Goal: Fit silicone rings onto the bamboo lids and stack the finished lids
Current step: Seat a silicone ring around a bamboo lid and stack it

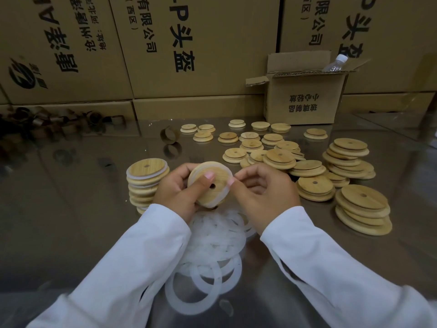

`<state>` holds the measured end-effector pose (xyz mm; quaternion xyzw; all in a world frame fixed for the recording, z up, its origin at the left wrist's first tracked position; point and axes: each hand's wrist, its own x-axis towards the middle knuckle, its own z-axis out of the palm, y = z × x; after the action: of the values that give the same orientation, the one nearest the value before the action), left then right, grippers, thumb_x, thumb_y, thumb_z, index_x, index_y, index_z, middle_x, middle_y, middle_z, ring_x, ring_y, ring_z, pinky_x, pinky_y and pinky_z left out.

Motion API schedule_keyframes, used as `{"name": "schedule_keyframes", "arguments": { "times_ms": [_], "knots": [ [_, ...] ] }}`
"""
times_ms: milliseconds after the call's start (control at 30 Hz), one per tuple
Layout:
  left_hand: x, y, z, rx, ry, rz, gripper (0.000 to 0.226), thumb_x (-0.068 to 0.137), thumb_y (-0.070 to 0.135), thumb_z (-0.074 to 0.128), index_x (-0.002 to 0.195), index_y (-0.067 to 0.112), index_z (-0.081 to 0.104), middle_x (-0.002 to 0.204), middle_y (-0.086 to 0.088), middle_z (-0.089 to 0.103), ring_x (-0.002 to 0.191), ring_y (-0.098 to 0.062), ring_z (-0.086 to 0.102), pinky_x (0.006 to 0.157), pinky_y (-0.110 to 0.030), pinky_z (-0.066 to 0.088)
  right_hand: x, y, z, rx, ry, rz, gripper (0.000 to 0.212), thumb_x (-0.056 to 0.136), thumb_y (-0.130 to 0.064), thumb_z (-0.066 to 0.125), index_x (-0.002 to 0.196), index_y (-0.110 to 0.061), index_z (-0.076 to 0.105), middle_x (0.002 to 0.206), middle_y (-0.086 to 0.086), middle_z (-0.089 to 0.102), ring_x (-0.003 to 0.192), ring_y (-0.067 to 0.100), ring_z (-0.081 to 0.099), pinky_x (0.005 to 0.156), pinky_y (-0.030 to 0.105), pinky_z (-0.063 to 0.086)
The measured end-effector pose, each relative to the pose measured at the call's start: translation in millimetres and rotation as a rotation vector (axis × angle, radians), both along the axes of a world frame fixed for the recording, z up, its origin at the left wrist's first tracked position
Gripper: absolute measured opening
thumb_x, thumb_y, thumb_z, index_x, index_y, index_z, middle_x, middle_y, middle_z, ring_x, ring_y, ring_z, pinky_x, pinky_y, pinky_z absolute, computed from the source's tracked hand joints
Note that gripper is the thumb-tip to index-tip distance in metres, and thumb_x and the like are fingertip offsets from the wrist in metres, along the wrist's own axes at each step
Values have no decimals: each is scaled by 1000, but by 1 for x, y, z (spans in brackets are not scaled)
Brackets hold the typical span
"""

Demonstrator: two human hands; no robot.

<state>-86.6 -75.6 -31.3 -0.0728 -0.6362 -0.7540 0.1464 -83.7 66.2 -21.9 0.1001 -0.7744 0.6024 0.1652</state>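
Nearest, at 6 o'clock: heap of silicone rings (212, 252), half hidden by sleeves (132, 268). Above, bamboo lid (220, 189) gripped in left hand (175, 192); rim ring pinched at 3 o'clock by right hand (264, 192). Finished stack (145, 183) at 9, loose lids (307, 166) at 2, open carton (305, 98) beyond.

A wall of large brown cartons (212, 43) is filling the upper half of the frame, with bold black print running sideways and upside down. In the upper right a smaller open box (305, 100) is standing in front of them, its flaps hanging outward and a clear plastic bottle (335, 63) poking from its top. A shiny metal table (71, 221) is spreading across the lower frame, mirroring the cartons. At the middle left a heap of short brown tubes (47, 124) is lying against the cartons.
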Motion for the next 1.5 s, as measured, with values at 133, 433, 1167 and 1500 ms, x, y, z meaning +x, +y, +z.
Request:
{"name": "schedule_keyframes", "arguments": {
  "times_ms": [133, 433, 1167, 1500],
  "knots": [
    [0, 1, 0, 13, -1, 0, 22, 62, 24, 64, 81, 12, 64, 68, 0, 68, 65, -15, 63, 60, -33, 55, 1, 0, -2, 86, -7, -26, 15, 73, -29, 73, 69, -27, 59, 62, -15, 63, 65, -4, 59, 59, 11, 47],
    [1, 0, 0, -14, 8, -60, 28, 62, 17, 65, 88, 9, 64, 75, -7, 72, 71, -21, 66, 66, -32, 55, 2, 0, 1, 112, -5, -161, 17, 77, -31, 68, 64, -29, 57, 59, -17, 58, 60, -4, 56, 59, 15, 45],
    [1, -3, -3, -144, 72, -102, 32, 65, 14, 63, 98, 14, 61, 84, 3, 74, 80, -12, 69, 71, -24, 57, -9, 5, 0, -35, -51, -129, 18, 79, -20, 68, 63, -26, 64, 66, -12, 64, 66, 2, 59, 62, 14, 43],
    [2, -3, -2, -149, 58, -83, 26, 74, 5, 61, 98, 14, 61, 83, 3, 74, 80, -12, 69, 72, -26, 56, -13, 7, 0, -129, -141, -108, 17, 78, -19, 70, 62, -24, 65, 69, -7, 68, 71, 9, 64, 64, 20, 45]
  ]
}}
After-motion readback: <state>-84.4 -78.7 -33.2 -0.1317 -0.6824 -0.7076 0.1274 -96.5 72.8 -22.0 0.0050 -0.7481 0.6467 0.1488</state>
